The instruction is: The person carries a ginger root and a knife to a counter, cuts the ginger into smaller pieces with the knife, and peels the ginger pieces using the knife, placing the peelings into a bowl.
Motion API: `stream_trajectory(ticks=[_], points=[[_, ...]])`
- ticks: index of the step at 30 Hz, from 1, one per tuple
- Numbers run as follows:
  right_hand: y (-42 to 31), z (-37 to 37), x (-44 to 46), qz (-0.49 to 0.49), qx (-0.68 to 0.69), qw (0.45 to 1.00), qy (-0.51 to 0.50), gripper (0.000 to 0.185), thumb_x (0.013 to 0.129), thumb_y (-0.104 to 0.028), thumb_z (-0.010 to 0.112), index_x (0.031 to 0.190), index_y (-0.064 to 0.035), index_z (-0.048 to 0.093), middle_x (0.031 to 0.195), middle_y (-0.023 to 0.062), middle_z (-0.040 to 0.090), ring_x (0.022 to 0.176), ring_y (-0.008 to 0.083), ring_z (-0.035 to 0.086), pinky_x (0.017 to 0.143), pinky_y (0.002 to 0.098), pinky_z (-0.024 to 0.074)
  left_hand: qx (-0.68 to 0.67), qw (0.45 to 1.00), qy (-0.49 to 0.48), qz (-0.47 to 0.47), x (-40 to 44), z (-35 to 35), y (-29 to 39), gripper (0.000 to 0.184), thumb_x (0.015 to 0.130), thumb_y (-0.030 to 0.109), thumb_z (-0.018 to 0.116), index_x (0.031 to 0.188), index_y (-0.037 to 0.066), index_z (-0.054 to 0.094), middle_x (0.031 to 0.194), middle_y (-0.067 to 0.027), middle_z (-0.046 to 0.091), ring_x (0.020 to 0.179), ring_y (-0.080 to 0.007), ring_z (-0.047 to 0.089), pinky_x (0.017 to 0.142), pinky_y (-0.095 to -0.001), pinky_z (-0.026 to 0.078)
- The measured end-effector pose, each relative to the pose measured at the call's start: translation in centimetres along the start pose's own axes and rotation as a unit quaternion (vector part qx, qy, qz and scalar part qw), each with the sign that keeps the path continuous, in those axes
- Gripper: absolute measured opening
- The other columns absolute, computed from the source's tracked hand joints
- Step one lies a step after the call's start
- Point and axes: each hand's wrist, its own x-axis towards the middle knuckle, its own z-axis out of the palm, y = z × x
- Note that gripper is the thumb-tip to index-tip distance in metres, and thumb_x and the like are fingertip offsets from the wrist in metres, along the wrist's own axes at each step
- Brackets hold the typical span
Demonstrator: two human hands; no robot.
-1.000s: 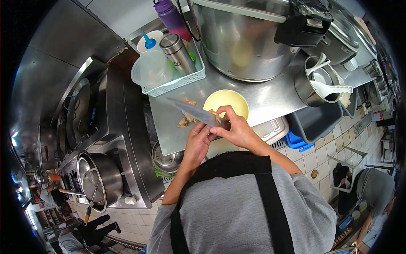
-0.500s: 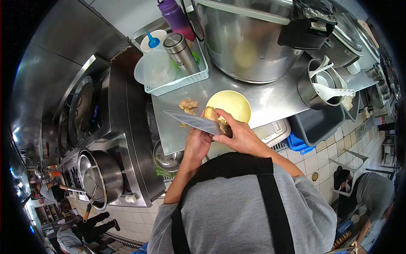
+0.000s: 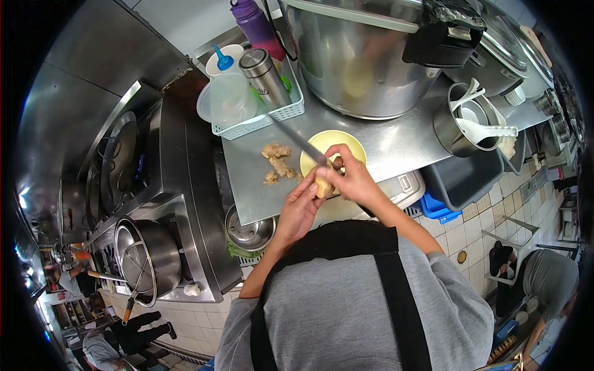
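Observation:
My left hand [image 3: 299,209] is closed around a piece of ginger [image 3: 324,188] with pale, peeled-looking flesh. In my right hand [image 3: 356,180] is a knife [image 3: 296,137], its blade pointing up and left over the rim of a pale yellow bowl [image 3: 354,146]. The knife's handle is mostly hidden by my fingers. Both hands meet just in front of the bowl, with the ginger between them. Left of the bowl, several knobbly brown ginger pieces [image 3: 279,167] lie on the steel table [image 3: 250,195].
A large steel pot [image 3: 365,74] stands behind the bowl. A light basket [image 3: 260,125] at the back left holds a steel flask and containers. To the right are a steel pot of ladles [image 3: 455,130] and a dark tub [image 3: 467,179]. A stove [image 3: 198,185] stands left; people are farther off.
My right hand has turned the knife, so its blade now points farther up and away. My left hand has shifted slightly right with the ginger, uncovering more ginger on the table.

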Motion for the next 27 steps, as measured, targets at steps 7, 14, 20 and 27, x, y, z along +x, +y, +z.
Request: stream_trajectory(ticks=[7, 14, 20, 27], points=[[0.7, -0.4, -0.8, -0.057, -0.027, 0.998, -0.013, 0.051, 0.088, -0.034, 0.061, 0.132, -0.0134, 0.044, 0.092, 0.0191, 0.063, 0.08, 0.0276, 0.062, 0.074, 0.037, 0.0489, -0.082, 0.995, 0.05, 0.016, 0.4, 0.4, 2.1, 0.045, 0.097, 0.011, 0.044, 0.14, 0.003, 0.034, 0.127, -0.0106, 0.052, 0.106, -0.02, 0.059, 0.091, -0.029, 0.049], [-1.8, 0.0, -2.4, -0.071, -0.117, 0.987, -0.084, 0.076, 0.081, -0.034, 0.069, 0.141, -0.0094, 0.03, 0.086, 0.0222, 0.062, 0.077, 0.0324, 0.062, 0.072, 0.0377, 0.0488, 0.0, 0.999, 0.042, 0.021, 0.5, -0.2, 2.1, 0.044, 0.096, 0.01, 0.047, 0.138, 0.004, 0.039, 0.118, -0.0077, 0.057, 0.095, -0.0128, 0.06, 0.079, -0.026, 0.05], [-2.5, 0.1, -2.3, -0.046, -0.08, 0.993, -0.074, 0.06, 0.082, -0.03, 0.07, 0.129, -0.0106, 0.038, 0.076, 0.0156, 0.059, 0.069, 0.0268, 0.06, 0.065, 0.0369, 0.0476, 0.058, 0.997, 0.042, 0.024, 0.1, -0.3, 2.0, 0.042, 0.095, 0.01, 0.049, 0.136, 0.002, 0.042, 0.119, -0.0074, 0.057, 0.097, -0.0133, 0.06, 0.083, -0.0284, 0.05], [-0.1, -0.4, 0.1, 0.063, 0.077, 0.994, -0.047, 0.044, 0.085, -0.033, 0.066, 0.112, -0.0076, 0.043, 0.072, 0.0133, 0.059, 0.065, 0.0207, 0.061, 0.058, 0.036, 0.0484, 0.002, 1.0, -0.006, -0.003, -0.1, -0.1, 1.9, 0.045, 0.095, 0.01, 0.046, 0.137, 0.001, 0.037, 0.128, -0.0114, 0.052, 0.108, -0.0221, 0.058, 0.088, -0.0317, 0.052]])
